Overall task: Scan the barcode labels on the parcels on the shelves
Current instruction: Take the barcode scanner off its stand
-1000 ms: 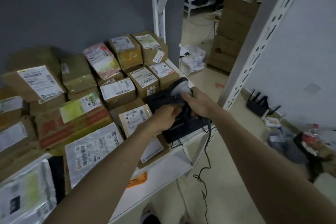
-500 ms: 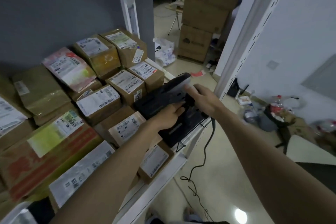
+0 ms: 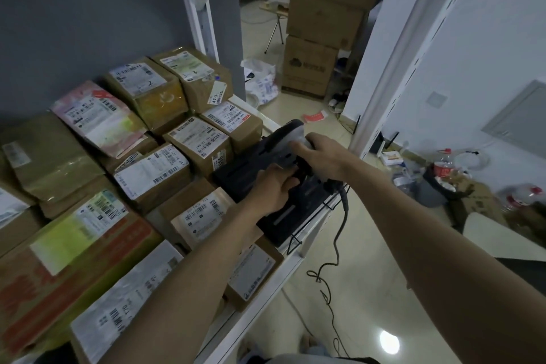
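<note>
Head view: both hands meet at a black device [image 3: 260,177] on the shelf's [image 3: 298,257] front edge. Right hand [image 3: 320,152] curls around the grey barcode scanner [image 3: 291,139]; its black cable [image 3: 336,239] hangs below. Left hand [image 3: 273,189] grips the device's top, fingers curled over it. Labelled cardboard parcels [image 3: 153,174] crowd the shelf left of and beyond both hands.
</note>
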